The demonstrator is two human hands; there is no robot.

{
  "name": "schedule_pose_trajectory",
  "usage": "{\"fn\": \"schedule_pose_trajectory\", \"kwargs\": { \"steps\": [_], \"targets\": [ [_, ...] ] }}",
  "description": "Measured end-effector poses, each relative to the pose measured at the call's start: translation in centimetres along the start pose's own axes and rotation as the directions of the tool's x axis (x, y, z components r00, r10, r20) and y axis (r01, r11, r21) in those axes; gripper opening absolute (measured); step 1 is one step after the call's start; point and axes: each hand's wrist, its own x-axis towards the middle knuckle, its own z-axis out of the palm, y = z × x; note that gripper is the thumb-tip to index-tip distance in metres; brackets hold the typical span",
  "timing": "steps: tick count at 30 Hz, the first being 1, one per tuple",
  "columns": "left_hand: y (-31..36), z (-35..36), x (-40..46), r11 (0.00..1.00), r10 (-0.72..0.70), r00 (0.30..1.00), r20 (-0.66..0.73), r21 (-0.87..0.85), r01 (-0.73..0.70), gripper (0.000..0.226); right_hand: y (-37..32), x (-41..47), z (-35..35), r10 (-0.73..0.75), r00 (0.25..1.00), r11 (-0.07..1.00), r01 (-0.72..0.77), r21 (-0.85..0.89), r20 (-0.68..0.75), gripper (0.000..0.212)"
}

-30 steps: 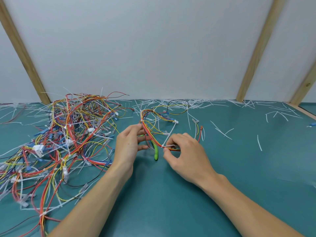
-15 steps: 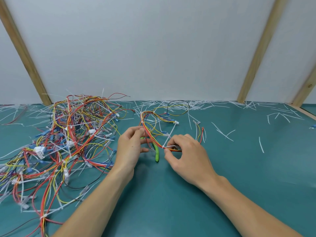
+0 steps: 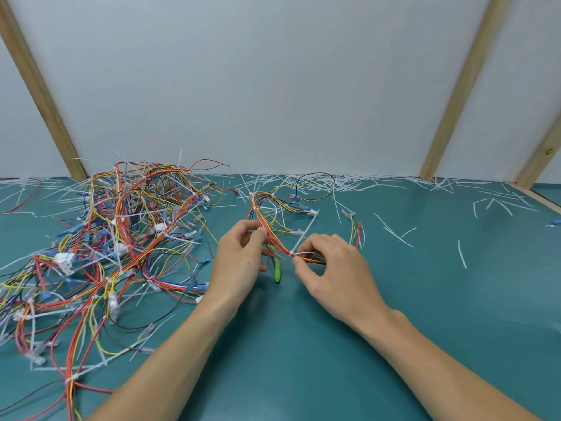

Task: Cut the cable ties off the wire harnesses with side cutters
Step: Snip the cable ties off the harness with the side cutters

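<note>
Both hands work on one wire harness point(image 3: 270, 235) lifted just off the teal mat point(image 3: 334, 360), near the middle of the table. The left hand point(image 3: 239, 262) pinches the bundle of red, orange and yellow wires between thumb and fingertips, and a green handle point(image 3: 277, 270) pokes out below its palm, most likely one grip of the side cutters tucked in that hand, though the cutting end is hidden and I cannot tell how it is held. The right hand point(image 3: 331, 268) has its thumb and forefinger curled round the same bundle a little farther along, just where a white cable tie point(image 3: 303, 235) wraps it; the tie's long tail sticks up and away toward the back. Holding the wires on both sides of the tie seems meant to stretch that stretch taut and turn the tie's band outward, so the blades can reach it without nicking insulation. To the left lies a large tangled pile of harnesses point(image 3: 115, 238), many white ties visible on them, so much of the job looks undone. Cut tie scraps point(image 3: 394, 233) are scattered across the far and right parts of the mat, and a smaller loose harness point(image 3: 315, 183) lies just behind the one in hand.
</note>
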Motion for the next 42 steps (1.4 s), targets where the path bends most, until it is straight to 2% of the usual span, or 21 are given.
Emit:
{"fn": "schedule_pose_trajectory", "kwargs": {
  "steps": [14,17,19,21,22,24,27,31,38,42],
  "targets": [
    [-0.3,0.1,0.1,1.0,0.017,1.0,-0.001,0.026,-0.017,0.014,0.2,-0.1,0.0,0.017,1.0,1.0,-0.017,0.014,-0.023,0.007],
    [-0.3,0.0,-0.1,0.984,0.093,0.991,-0.097,0.158,-0.077,0.005,0.5,0.0,0.0,0.032,0.998,0.999,-0.031,0.02,-0.047,0.007],
    [0.1,-0.2,-0.2,0.97,0.18,0.968,-0.177,0.196,-0.144,0.01,0.6,0.1,0.0,0.042,0.997,0.999,-0.039,0.037,-0.072,0.008],
    [0.6,-0.3,-0.3,0.965,0.233,0.96,-0.158,0.162,-0.207,0.008,0.6,0.1,0.1,0.056,0.993,0.997,-0.049,0.063,-0.106,0.009],
    [0.7,-0.2,-0.4,0.961,0.242,0.964,-0.112,0.168,-0.221,0.015,0.5,0.1,0.1,0.061,0.991,0.996,-0.052,0.074,-0.123,0.01],
    [0.6,0.2,-1.0,0.952,0.216,0.976,0.018,0.217,-0.215,0.028,0.5,0.0,0.1,0.058,0.988,0.994,-0.044,0.097,-0.146,0.011],
    [0.4,0.8,-1.6,0.949,0.173,0.976,0.131,0.242,-0.201,0.03,0.5,0.1,0.1,0.043,0.987,0.992,-0.023,0.126,-0.155,0.012],
    [0.4,0.7,-1.2,0.992,0.095,0.987,0.133,0.072,-0.105,0.03,0.5,0.1,0.1,0.045,0.988,0.99,-0.023,0.142,-0.147,0.011],
    [0.1,0.6,-1.0,1.0,0.002,0.983,0.181,0.017,-0.005,0.028,0.4,0.0,0.0,0.045,0.991,0.994,-0.032,0.108,-0.123,0.01],
    [0.2,0.3,-0.7,0.995,-0.035,0.988,0.149,-0.093,0.049,0.025,0.5,0.1,-0.1,0.012,0.992,0.997,-0.003,0.076,-0.126,0.024]
  ]
}}
